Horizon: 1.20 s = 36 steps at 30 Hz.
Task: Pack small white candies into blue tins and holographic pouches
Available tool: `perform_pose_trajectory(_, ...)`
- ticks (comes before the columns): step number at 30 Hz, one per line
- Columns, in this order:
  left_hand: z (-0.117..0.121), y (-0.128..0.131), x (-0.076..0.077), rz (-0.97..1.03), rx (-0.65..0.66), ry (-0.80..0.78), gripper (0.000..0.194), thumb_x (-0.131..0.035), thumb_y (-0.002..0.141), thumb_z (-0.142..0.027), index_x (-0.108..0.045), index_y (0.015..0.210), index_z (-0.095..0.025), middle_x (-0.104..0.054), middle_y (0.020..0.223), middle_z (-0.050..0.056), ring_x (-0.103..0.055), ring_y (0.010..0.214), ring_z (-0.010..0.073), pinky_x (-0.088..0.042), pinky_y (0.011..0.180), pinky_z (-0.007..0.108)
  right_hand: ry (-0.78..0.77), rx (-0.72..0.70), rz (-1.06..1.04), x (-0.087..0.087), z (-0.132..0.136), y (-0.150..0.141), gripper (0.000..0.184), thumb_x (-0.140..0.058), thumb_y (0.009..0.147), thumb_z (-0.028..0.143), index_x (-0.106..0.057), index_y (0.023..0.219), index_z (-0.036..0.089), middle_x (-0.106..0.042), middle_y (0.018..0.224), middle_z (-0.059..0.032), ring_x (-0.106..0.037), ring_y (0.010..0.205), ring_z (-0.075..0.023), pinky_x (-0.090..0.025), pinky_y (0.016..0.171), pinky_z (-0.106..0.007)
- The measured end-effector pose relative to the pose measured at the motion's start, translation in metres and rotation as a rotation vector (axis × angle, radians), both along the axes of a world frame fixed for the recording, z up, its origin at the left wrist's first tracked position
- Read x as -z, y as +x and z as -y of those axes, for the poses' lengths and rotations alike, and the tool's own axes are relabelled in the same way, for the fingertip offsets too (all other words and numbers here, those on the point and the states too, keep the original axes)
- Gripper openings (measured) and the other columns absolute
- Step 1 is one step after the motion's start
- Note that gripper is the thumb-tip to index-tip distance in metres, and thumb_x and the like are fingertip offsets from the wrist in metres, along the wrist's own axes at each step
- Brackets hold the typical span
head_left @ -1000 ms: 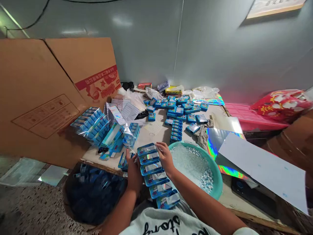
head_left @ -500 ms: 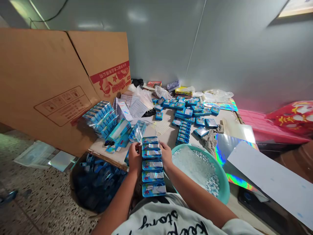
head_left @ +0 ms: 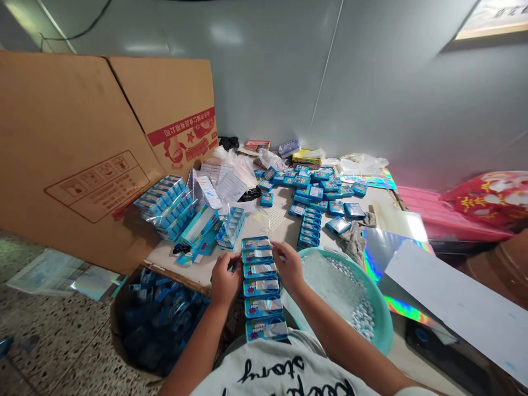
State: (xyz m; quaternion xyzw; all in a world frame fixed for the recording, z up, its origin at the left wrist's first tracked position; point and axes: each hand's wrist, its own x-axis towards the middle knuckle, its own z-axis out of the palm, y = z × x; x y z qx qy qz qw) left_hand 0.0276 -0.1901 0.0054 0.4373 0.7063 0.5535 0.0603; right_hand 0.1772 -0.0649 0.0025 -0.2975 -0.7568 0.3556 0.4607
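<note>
A row of several small blue boxes (head_left: 262, 287) with pale shiny labels runs from the table's front edge toward my lap. My left hand (head_left: 226, 279) is closed against the left side of the row, near its far end, with the fingertips partly hidden. On the other side, my right hand (head_left: 289, 267) has bent fingers at the far right corner. Just beyond my left hand, a clear-wrapped pack of blue boxes (head_left: 231, 227) lies on the table. A green basin (head_left: 385, 324) with small white pellets and a clear plastic bag sits beside my right forearm.
Loose blue boxes (head_left: 303, 181) and another row of them (head_left: 310, 228) lie on the table (head_left: 284, 201). Wrapped packs (head_left: 167, 206) lean by a large cardboard box (head_left: 82, 126). A carton (head_left: 117, 330) of blue pieces stands on the floor. A phone (head_left: 445, 360) lies at right.
The row of boxes has shifted slightly down and right in view, and the whole view has moved a little. My right hand's fingers are now nearer the row's far end.
</note>
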Motion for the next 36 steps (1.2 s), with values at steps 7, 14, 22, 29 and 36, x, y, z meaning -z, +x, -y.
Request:
perform_pose_trajectory(7,0.014,0.002,-0.005,-0.108,-0.008,0.031,0.011,-0.055,0.085,-0.018,-0.066,0.085,-0.020,-0.072,0.086,0.004,-0.069,0.082,0.0188,-0.055,0.074,0.029,0.102,-0.064,0.115,-0.017,0.007,0.014,0.024,-0.050,0.095,0.018,-0.073,0.100,0.022,-0.065,0.080,-0.0032,-0.061,0.070,-0.0159,-0.047,0.064,-0.026)
perform_pose_trajectory(14,0.022,0.005,-0.002,-0.241,0.009,0.080,0.009,-0.057,0.089,-0.021,-0.064,0.083,-0.020,-0.070,0.081,0.004,-0.068,0.081,0.0180,-0.054,0.078,0.030,0.149,-0.080,0.154,-0.019,0.018,0.023,0.026,-0.049,0.096,0.017,-0.072,0.104,0.023,-0.062,0.079,-0.0031,-0.059,0.069,-0.0160,-0.045,0.061,-0.026)
perform_pose_trajectory(22,0.032,0.009,0.003,-0.315,0.015,0.048,0.011,-0.056,0.091,-0.019,-0.064,0.098,-0.020,-0.073,0.089,0.006,-0.071,0.086,0.0192,-0.056,0.078,0.030,0.135,-0.097,0.195,-0.018,0.029,0.035,0.027,-0.045,0.098,0.019,-0.070,0.108,0.023,-0.065,0.081,-0.0045,-0.061,0.070,-0.0172,-0.047,0.063,-0.027)
perform_pose_trajectory(29,0.013,0.005,-0.003,-0.037,-0.027,0.056,0.010,-0.064,0.086,-0.027,-0.068,0.091,-0.020,-0.074,0.085,0.005,-0.071,0.079,0.0185,-0.058,0.076,0.029,-0.163,-0.041,0.129,-0.019,0.017,0.022,0.023,-0.052,0.094,0.031,-0.068,0.107,0.019,-0.071,0.081,-0.0048,-0.066,0.069,-0.0182,-0.051,0.063,-0.028)
perform_pose_trajectory(36,-0.006,0.000,-0.021,0.049,-0.003,0.012,0.012,-0.063,0.082,-0.026,-0.069,0.077,-0.017,-0.074,0.077,0.004,-0.072,0.073,0.0176,-0.058,0.067,0.025,-0.267,-0.020,0.074,-0.020,0.005,0.013,0.020,-0.058,0.088,0.035,-0.068,0.088,0.018,-0.069,0.077,-0.0049,-0.064,0.068,-0.0177,-0.050,0.058,-0.027)
